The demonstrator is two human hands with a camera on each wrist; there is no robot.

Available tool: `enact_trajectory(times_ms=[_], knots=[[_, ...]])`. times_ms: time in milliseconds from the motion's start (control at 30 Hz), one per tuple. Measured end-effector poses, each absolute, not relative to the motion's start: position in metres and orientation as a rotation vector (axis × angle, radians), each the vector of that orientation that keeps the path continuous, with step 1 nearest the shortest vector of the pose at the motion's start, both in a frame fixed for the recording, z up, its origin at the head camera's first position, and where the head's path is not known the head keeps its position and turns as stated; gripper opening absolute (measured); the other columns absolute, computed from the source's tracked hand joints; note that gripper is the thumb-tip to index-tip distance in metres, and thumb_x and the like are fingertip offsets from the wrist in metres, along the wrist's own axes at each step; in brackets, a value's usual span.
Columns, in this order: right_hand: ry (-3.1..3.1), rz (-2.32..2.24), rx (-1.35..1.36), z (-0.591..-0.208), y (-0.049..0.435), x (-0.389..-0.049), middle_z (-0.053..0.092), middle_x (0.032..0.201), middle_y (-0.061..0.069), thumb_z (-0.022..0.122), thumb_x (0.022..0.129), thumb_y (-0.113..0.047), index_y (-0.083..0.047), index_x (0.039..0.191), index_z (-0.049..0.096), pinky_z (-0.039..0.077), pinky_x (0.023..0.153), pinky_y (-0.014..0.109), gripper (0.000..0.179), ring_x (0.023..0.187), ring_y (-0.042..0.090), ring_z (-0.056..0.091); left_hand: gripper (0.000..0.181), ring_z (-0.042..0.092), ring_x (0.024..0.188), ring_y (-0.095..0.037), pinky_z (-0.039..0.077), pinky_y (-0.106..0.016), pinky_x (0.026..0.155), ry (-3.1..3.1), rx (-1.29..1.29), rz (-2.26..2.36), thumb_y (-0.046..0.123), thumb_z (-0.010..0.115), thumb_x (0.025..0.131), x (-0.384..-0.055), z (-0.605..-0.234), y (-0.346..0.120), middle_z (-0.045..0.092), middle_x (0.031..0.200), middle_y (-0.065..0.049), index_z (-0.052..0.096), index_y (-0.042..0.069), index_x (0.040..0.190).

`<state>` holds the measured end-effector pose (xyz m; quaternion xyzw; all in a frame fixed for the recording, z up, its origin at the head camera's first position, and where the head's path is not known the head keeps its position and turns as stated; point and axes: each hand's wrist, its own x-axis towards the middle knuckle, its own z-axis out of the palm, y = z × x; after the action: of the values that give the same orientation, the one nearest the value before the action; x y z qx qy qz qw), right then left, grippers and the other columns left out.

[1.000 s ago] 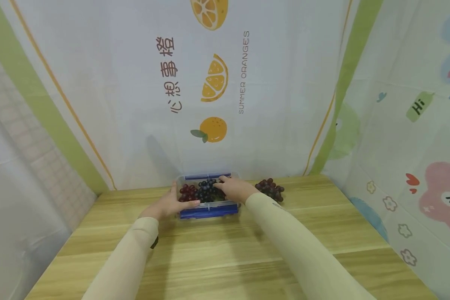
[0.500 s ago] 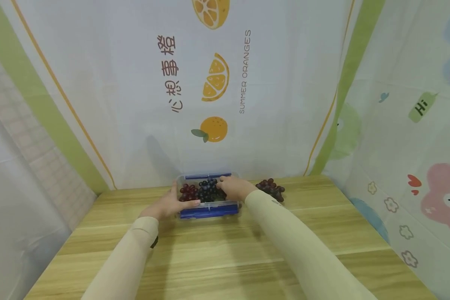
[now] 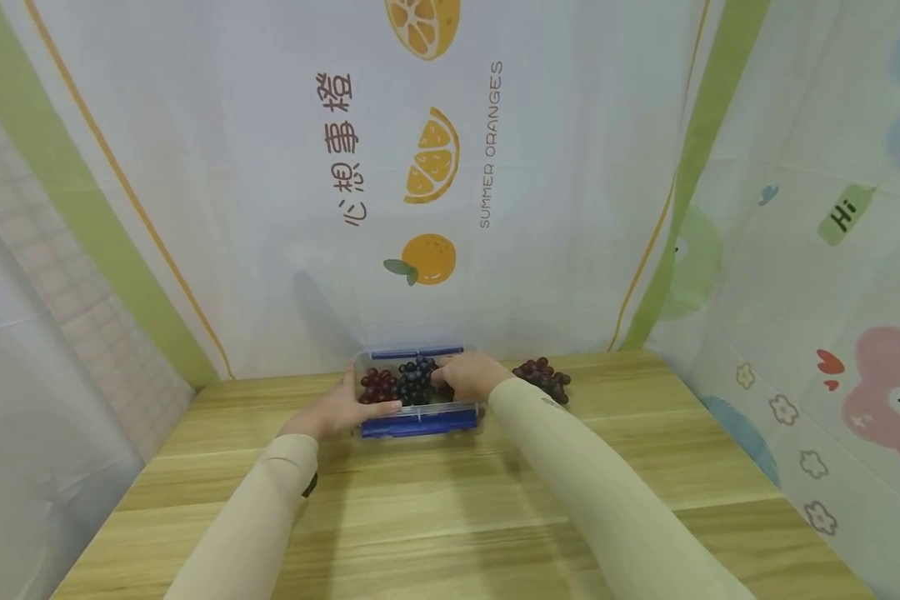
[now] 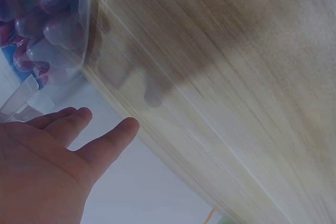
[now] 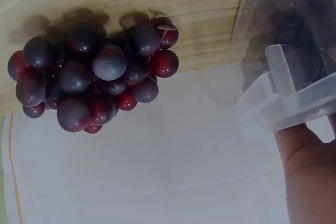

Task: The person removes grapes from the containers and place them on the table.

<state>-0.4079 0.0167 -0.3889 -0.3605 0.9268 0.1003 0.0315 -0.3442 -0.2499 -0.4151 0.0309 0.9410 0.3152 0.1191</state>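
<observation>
Wood-grain table (image 3: 397,525), light yellow-brown, streaks running across; far edge up against a white back cloth (image 3: 255,208) hung as a wall. Printed down its middle: cut orange (image 3: 422,25) at top, partly out of frame, orange wedge (image 3: 432,158), whole orange (image 3: 429,258) with leaves. Brown Chinese characters (image 3: 340,150) left of these, "SUMMER ORANGES" lettering (image 3: 491,146) right, running upward. Green band (image 3: 75,183) and thin orange line (image 3: 120,179) border each side. Left cloth (image 3: 15,400) whitish, creased, pale pink grid near the band. Right cloth (image 3: 765,275) white with cartoon prints: pink figure (image 3: 888,400), green "Hi" tag (image 3: 843,215), red hearts (image 3: 829,362), flower outlines (image 3: 783,409). Light soft, slightly dim; faint shadows on table.
</observation>
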Motion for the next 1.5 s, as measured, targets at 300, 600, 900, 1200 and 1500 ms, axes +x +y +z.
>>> enact_trajectory(times_ms=[300, 600, 900, 1200, 1500], knots=[[2.834, 0.332, -1.096, -0.388, 0.014, -0.405, 0.056, 0.162, 0.005, 0.072, 0.103, -0.015, -0.023, 0.14, 0.071, 0.058, 0.109, 0.038, 0.038, 0.128, 0.021, 0.069, 0.148, 0.017, 0.162, -0.054, 0.027, -0.071, 0.127, 2.731, 0.086, 0.953, 0.085, 0.068, 0.082, -0.345, -0.417, -0.25, 0.004, 0.176, -0.031, -0.027, 0.01, 0.167], [2.831, 0.172, -1.108, -0.391, 0.017, -0.408, 0.075, 0.114, -0.003, 0.074, 0.101, -0.008, -0.016, 0.12, 0.077, 0.061, 0.089, 0.031, 0.021, 0.097, 0.012, 0.07, 0.149, 0.015, 0.162, -0.054, 0.026, -0.072, 0.127, 2.729, 0.101, 0.946, 0.086, 0.068, 0.081, -0.344, -0.417, -0.25, 0.001, 0.177, -0.03, -0.028, 0.01, 0.166], [2.807, 0.231, -1.125, -0.38, 0.016, -0.41, 0.065, 0.113, 0.001, 0.078, 0.098, -0.015, -0.015, 0.116, 0.072, 0.057, 0.083, 0.032, 0.019, 0.095, 0.014, 0.058, 0.154, 0.014, 0.162, -0.054, 0.026, -0.072, 0.127, 2.707, 0.1, 0.981, 0.089, 0.07, 0.077, -0.346, -0.418, -0.251, -0.002, 0.177, -0.03, -0.027, 0.01, 0.166], [2.812, 0.196, -1.094, -0.355, 0.017, -0.408, 0.061, 0.12, 0.004, 0.077, 0.099, -0.014, -0.012, 0.126, 0.068, 0.058, 0.089, 0.032, 0.029, 0.103, 0.016, 0.062, 0.153, 0.009, 0.163, -0.053, 0.024, -0.072, 0.128, 2.68, 0.095, 0.987, 0.087, 0.071, 0.078, -0.345, -0.413, -0.25, -0.007, 0.178, -0.027, -0.029, 0.012, 0.166], [2.824, 0.224, -1.2, -0.318, 0.01, -0.4, 0.06, 0.121, 0.008, 0.077, 0.098, -0.01, -0.01, 0.119, 0.064, 0.057, 0.093, 0.034, 0.025, 0.105, 0.02, 0.06, 0.146, 0.011, 0.162, -0.055, 0.024, -0.073, 0.127, 2.682, 0.102, 0.999, 0.079, 0.072, 0.085, -0.345, -0.414, -0.249, -0.004, 0.177, -0.029, -0.03, 0.011, 0.165]])
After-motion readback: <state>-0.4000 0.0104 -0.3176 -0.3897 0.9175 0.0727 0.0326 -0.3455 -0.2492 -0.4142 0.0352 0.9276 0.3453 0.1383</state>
